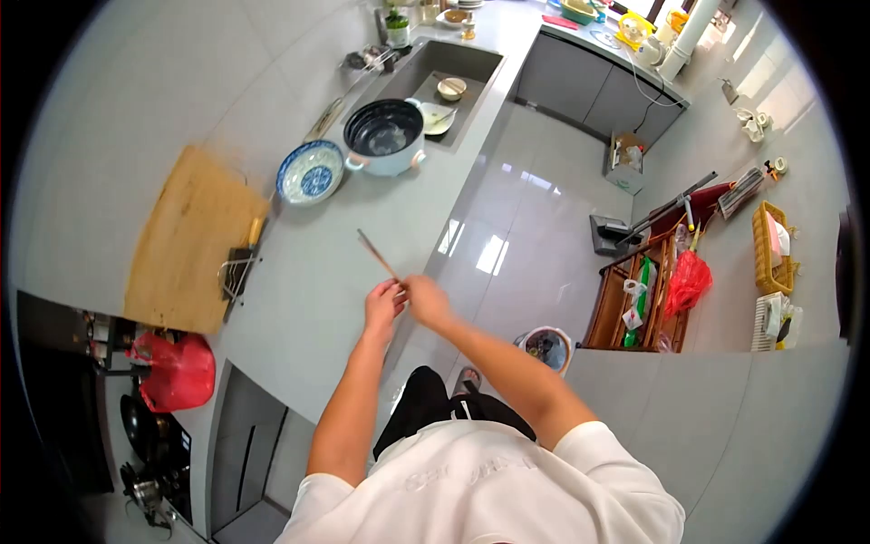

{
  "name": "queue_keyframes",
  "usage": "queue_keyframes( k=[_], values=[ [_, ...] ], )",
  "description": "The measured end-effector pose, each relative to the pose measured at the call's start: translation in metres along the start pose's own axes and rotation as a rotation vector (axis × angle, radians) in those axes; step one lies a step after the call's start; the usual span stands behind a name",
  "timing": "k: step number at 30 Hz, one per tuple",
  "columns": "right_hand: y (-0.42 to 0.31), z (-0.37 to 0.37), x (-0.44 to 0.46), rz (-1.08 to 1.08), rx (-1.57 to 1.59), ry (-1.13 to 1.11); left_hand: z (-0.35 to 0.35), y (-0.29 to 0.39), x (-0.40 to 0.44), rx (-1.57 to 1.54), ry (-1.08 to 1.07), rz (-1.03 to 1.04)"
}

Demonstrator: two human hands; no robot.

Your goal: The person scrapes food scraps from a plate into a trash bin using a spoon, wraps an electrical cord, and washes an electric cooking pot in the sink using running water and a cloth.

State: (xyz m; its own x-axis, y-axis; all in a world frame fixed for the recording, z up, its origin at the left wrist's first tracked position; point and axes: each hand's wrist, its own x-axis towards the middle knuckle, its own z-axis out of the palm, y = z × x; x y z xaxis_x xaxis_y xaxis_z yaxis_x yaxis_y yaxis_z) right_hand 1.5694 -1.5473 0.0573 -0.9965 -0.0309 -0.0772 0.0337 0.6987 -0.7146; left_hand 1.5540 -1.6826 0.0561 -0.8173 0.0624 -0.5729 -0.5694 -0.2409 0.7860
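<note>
A pair of thin brown chopsticks (377, 253) points away from me over the grey counter (308, 272). Their near ends go in between my two hands, which meet close to the counter's front edge. My right hand (426, 300) is closed round them, and the fingers of my left hand (384, 306) are curled against the same ends. Beyond the tips stands a pot (384, 130), dark inside and pale outside. Left of it is a blue-and-white patterned bowl (311, 172). How each finger grips the sticks is partly hidden.
Behind the pot is a sink (482, 68) holding a small bowl (451, 88) and a plate (439, 119). A wooden cutting board (186, 240) leans on the wall, beside a knife rack (237, 272). A bin (546, 348) and a wooden shelf (605, 304) stand on the floor at right.
</note>
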Motion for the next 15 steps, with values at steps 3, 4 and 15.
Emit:
queue_keyframes(
  k=[3, 4, 15],
  values=[
    [0.023, -0.088, 0.032, 0.096, 0.115, 0.067, 0.082, 0.023, 0.043, 0.029, -0.122, 0.028],
    [0.036, -0.107, 0.043, 0.151, 0.162, 0.074, 0.106, 0.026, 0.057, 0.038, -0.156, 0.032],
    [0.129, -0.231, 0.26, 0.166, 0.116, 0.174, 0.287, 0.114, 0.251, -0.094, -0.242, 0.078]
  ],
)
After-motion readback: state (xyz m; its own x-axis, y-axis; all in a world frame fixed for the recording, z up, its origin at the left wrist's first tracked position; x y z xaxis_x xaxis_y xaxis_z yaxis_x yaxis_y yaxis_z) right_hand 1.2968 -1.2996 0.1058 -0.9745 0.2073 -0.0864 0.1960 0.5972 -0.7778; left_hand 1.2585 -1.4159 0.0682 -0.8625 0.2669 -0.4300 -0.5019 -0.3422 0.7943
